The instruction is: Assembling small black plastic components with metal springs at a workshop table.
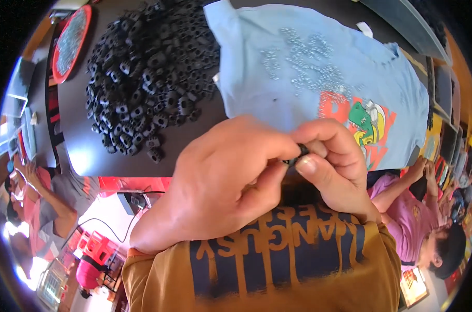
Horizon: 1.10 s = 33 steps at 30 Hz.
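Note:
In front of my chest my left hand [220, 171] and my right hand [337, 166] meet, fingertips nearly touching. Between them, pinched from both sides, is a small black plastic part [302, 152], mostly hidden by the fingers. My right thumb lies along its near side. Beyond my left hand a large heap of small black plastic parts [158, 78] is spread over the dark table [85, 125]. A light blue T-shirt [251, 41] with a cartoon print lies flat past my right hand. Many tiny shiny metal pieces [308, 60], perhaps springs, are scattered on it.
A red-rimmed tray [55, 65] of similar shiny pieces sits at the far left. Clear plastic bins [412, 26] stand at the far right. Co-workers sit on both sides, one in a pink shirt [407, 223] close on the right. The table's near edge runs behind my hands.

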Motion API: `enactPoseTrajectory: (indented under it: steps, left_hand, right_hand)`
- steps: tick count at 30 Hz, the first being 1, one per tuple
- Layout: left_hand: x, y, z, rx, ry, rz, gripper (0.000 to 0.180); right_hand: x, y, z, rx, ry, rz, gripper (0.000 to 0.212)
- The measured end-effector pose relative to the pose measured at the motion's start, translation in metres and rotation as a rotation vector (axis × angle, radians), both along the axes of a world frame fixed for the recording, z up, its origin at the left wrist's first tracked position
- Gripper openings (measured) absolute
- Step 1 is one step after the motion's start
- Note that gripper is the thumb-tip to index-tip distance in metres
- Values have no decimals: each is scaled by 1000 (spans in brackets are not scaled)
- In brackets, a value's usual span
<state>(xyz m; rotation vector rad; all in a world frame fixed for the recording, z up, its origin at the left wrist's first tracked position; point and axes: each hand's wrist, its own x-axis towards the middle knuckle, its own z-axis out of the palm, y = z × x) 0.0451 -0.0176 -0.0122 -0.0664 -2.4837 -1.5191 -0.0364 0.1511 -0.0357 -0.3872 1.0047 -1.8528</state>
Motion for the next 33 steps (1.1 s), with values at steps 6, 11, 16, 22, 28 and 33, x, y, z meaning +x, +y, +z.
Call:
enactPoseTrajectory:
  steps: [6, 11, 16, 22, 28, 33]
  left_hand:
    - [10, -4, -6, 201, -79, 4, 27]
    - [21, -17, -8, 77, 12, 1, 21]
    - [40, -39, -13, -290, -50, 510, 15]
    - [50, -48, -24, -474, -114, 621, 14]
    - [48, -37, -31, -550, -48, 491, 19]
    - [33, -32, -31, -725, -44, 375, 27]
  right_hand:
    - [-2, 2, -2, 139, 207, 168, 20]
    - [0, -6, -2, 139, 202, 157, 17]
    - [-7, -10, -6, 98, 338, 178, 18]
    - [-4, -15, -8, 163, 204, 135, 15]
    - [-8, -13, -18, 71, 270, 147, 18]
    - [-9, -13, -17, 85, 233, 145, 18]
